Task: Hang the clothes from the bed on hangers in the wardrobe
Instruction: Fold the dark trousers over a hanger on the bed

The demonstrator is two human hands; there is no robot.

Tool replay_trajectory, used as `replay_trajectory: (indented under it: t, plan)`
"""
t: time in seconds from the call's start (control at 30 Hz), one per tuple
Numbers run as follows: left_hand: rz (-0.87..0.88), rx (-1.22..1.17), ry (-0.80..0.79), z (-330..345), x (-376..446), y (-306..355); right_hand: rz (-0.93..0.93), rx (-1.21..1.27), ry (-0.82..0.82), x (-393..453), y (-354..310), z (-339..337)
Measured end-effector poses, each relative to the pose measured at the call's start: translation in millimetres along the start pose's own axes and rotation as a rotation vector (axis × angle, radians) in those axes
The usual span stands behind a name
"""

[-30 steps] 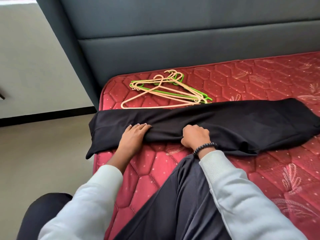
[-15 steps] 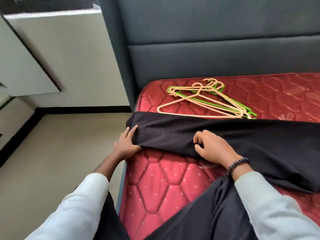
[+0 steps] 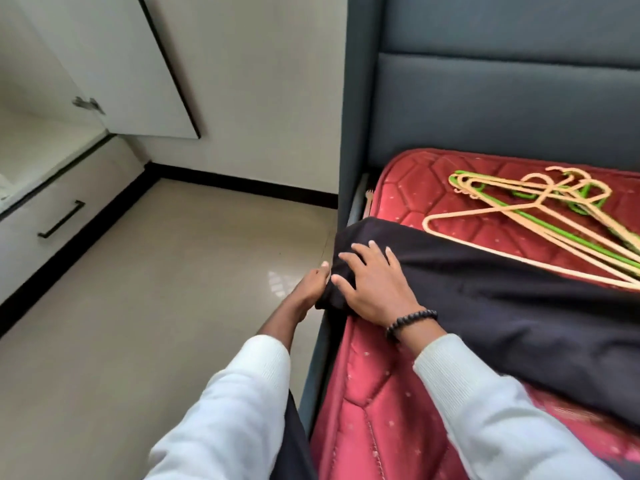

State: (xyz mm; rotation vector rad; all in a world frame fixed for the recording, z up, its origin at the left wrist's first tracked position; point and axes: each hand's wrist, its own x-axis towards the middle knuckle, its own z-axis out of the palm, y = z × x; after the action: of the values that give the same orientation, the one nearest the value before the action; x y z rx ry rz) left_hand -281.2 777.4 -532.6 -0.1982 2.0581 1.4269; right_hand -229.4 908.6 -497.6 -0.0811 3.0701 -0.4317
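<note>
Black garment [image 3: 502, 306] lies folded in a long band across the red mattress [image 3: 377, 403], and I see its end hanging just over the mattress edge beside the grey bed frame [image 3: 353, 116]. My right hand [image 3: 375, 285] rests flat on that end, fingers spread and open, palm pressing the cloth down; a black bead bracelet [image 3: 410, 320] sits on the wrist. My left hand [image 3: 311, 285] comes in from the floor side and touches the overhanging end from below. Its fingers curl against the cloth, but most of them are hidden behind it, so I cannot tell whether they pinch it. Both arms wear white sleeves [image 3: 485, 403].

Beyond the garment, a pile of hangers [image 3: 533, 216], beige ones over green ones, lies on the mattress near the padded headboard [image 3: 502, 98]; the lowest beige bar touches the garment's far edge.

To my left, across the glossy tiled floor [image 3: 156, 306], stands the white wardrobe [image 3: 52, 209], with a black-handled drawer [image 3: 62, 220] at its base and a door [image 3: 114, 64] swung open above it.
</note>
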Motion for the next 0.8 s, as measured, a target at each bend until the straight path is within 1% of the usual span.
replay_trajectory:
  t: [0.13,0.23,0.3,0.4,0.47,0.57,0.63,0.7,0.8]
  plan:
    - [-0.068,-0.016,-0.092,-0.3,30.0,-13.4,0.048,-0.120,-0.029,20.1,-9.1,25.0]
    - [-0.087,-0.046,-0.119,-2.4,41.4,-10.4,0.050,-0.180,0.021,17.0,-11.3,30.4]
    - [-0.068,-0.033,-0.099,-4.0,54.0,-11.6,0.044,-0.202,0.021,18.3,-13.2,34.1]
    - [0.021,-0.042,-0.033,-3.4,69.5,-11.8,0.054,-0.206,0.023,17.8,-13.5,33.3]
    - [0.009,-0.090,-0.078,-4.4,77.8,-11.3,0.056,-0.199,0.032,17.7,-14.3,33.2]
    - [-0.087,-0.168,-0.182,-12.0,81.1,-9.5,0.061,-0.205,0.050,18.0,-13.5,35.0]
    - [-0.111,-0.166,-0.282,-17.9,79.7,-8.1,0.057,-0.200,0.061,17.4,-13.0,37.0]
    - [-0.090,-0.171,-0.354,-20.9,73.9,-3.1,0.052,-0.181,0.081,17.9,-11.6,37.5]
    - [-0.033,-0.272,-0.350,-24.6,64.9,7.2,0.050,-0.115,0.108,16.8,-9.8,37.6]
